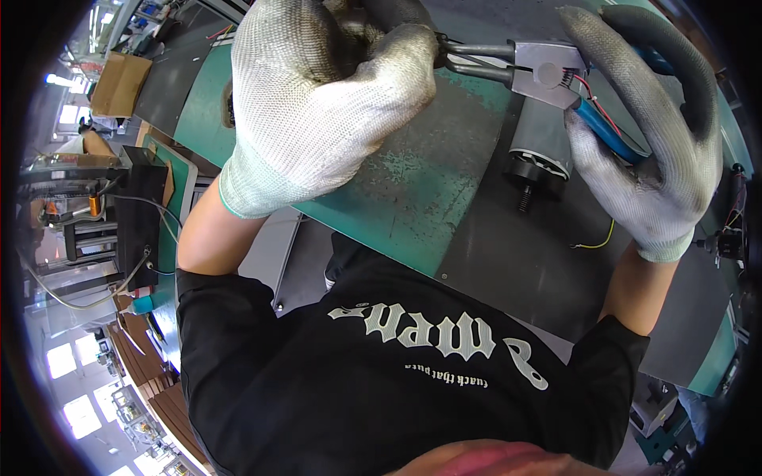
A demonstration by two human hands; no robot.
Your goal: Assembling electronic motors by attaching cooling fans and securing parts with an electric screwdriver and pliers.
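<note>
Pliers (pixel 548 75) with blue handles lie in the gloved right hand (pixel 667 178), whose fingers arch loosely about the grips, leaving a wide gap above the palm. Their long dark jaws stand slightly apart and point leftward from that hand to the fingertips of the left hand (pixel 317 119). The left hand, gloved too, is curled, its thumb drawn in toward the fingers beside the jaw ends; whether it pinches anything there cannot be told, as the glove hides it.

Just left of the right hand and beneath the pliers is a grey cylinder (pixel 540 135) with a black end, its threaded shaft (pixel 525 198) pointing toward the body. Red wire (pixel 590 90) shows between the right hand and the pliers' pivot, and a yellow-green wire (pixel 607 236) curls out on the body side of that hand.

Under both hands spreads a worktop, dark mat (pixel 508 246) below the right, scuffed green surface (pixel 413 230) nearer the left. Well beyond the left hand, to its left, stand a black machine (pixel 143 206) and, farther forward, a cardboard box (pixel 121 83).
</note>
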